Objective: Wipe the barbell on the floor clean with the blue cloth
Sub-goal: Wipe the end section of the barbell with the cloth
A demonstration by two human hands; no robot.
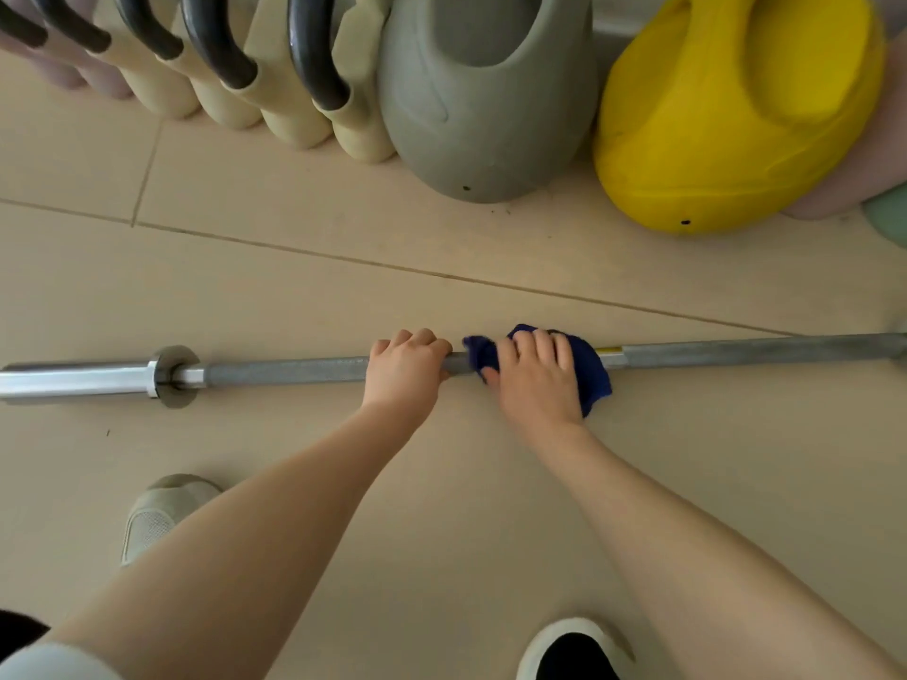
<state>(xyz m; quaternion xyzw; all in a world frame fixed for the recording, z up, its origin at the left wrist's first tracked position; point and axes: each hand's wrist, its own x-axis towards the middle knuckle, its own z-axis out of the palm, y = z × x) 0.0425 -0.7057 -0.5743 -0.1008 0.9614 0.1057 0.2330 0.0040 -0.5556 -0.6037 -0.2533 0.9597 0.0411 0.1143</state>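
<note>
Steel barbell (294,374): lies flat on the beige tiled floor (294,267), running left to right across the middle of the scene; grey shaft, brighter polished sleeve and collar (173,376) at the left end, a short yellow band (611,354) on the shaft just right of the hands.

Blue cloth (591,373): dark blue, bunched over the shaft near its middle, draped down the near side to the floor.

Right hand (537,380): grip closed over the blue cloth, fingers curled across the top of it, pressing it around the shaft.

Left hand (405,368): grip closed directly on the bare shaft, fingers wrapped over the far side, just left of the cloth; the two hands sit close together, a short stretch of shaft showing between them.

Grey kettlebell (471,120): large, on the floor at the far side, centre.

Yellow kettlebell (731,125): just right of the grey one, tilted.

Cream kettlebells (294,120): a row with black handles, far left, packed side by side against the grey one.

Shoes: one pale shoe (154,515) near left, partly behind the left forearm; one black shoe with white sole (572,652) at the near edge, between the forearms.
</note>
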